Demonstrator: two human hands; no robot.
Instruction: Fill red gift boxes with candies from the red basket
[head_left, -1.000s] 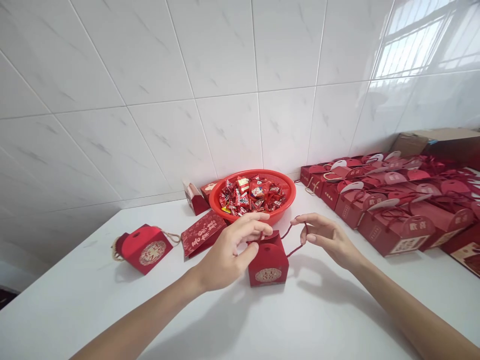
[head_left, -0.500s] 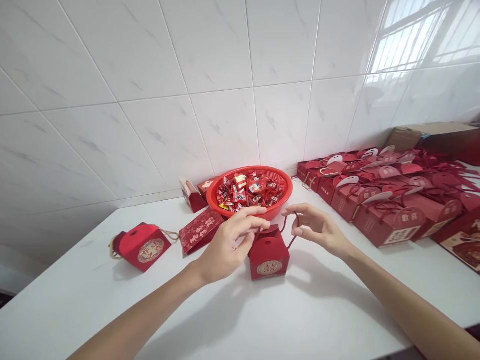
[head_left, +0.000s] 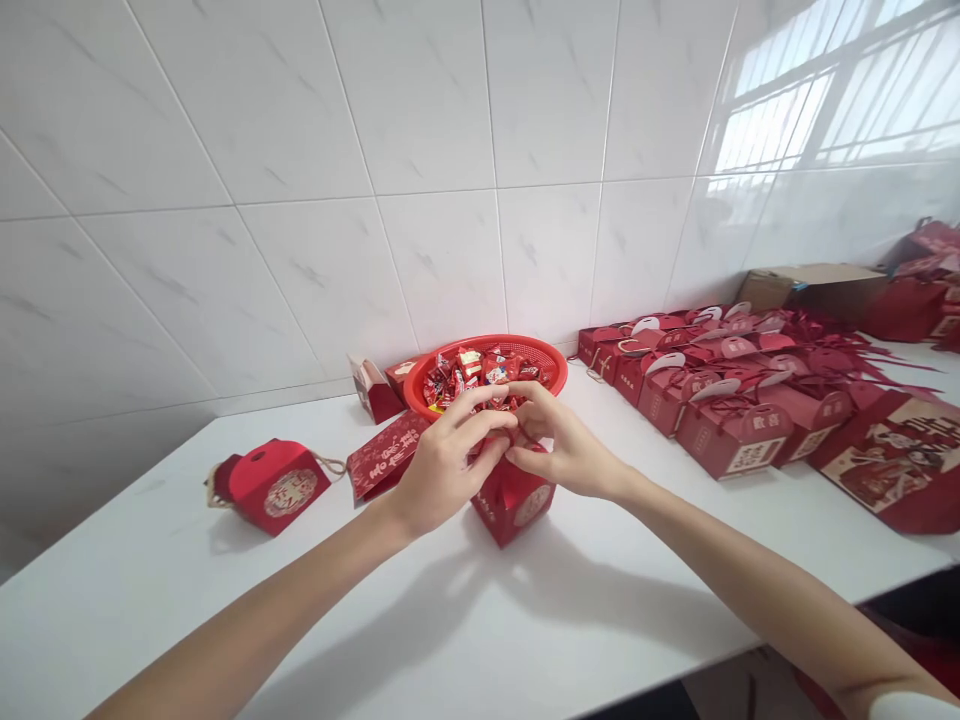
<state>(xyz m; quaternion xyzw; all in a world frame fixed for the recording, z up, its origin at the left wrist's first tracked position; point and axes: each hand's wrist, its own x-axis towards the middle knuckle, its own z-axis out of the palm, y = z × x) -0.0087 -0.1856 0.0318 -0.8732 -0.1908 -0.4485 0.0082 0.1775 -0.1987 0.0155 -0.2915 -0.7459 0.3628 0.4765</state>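
Note:
A small red candy box (head_left: 514, 505) with a pale round emblem stands on the white table in front of me, turned with one corner toward me. My left hand (head_left: 454, 455) is closed at its top from the left, thumb and fingers pinched together. From the right, my right hand (head_left: 566, 445) meets it, its fingertips pinching the dark red cord (head_left: 527, 438) of the box. The fingers of both hands nearly touch and cover the box's top flaps. Just behind them, a red plastic basket (head_left: 555, 365) holds many wrapped candies (head_left: 469, 365).
Another red box (head_left: 277, 485) with a rope handle lies tilted at left. Beside the basket are a flat printed red box (head_left: 386, 455) and a small box (head_left: 373, 388). Rows of red gift boxes (head_left: 735, 430) and a cardboard box (head_left: 814, 285) fill the right side, along the tiled wall (head_left: 300, 270).
My right hand has moved left with the cord to meet my left hand above the box. The box has turned so a corner faces me. The view has shifted a little to the right.

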